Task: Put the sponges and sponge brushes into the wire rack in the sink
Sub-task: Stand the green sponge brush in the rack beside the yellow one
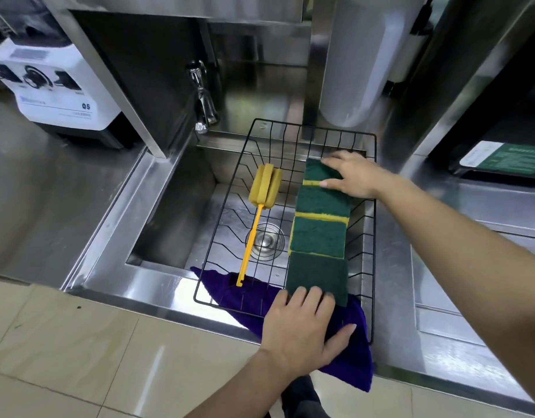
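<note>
A black wire rack [224, 233] rests across the steel sink [169, 206]. Inside it on the left lies a yellow sponge brush [264, 188] with its long handle pointing toward me. Along the rack's right side several green-and-yellow sponges [319, 236] sit in a row. My right hand [353, 175] presses on the farthest sponge [319, 171], thumb against its near edge. My left hand [302, 330] lies flat with spread fingers, its fingertips at the edge of the nearest sponge [317, 276], its palm over a purple cloth [350, 363].
The purple cloth hangs over the sink's front rim under the rack. A chrome tap [204, 98] stands behind the sink. A white blender base [53, 82] sits on the left counter. A white cylinder [365, 61] stands behind the rack. Steel counter extends right.
</note>
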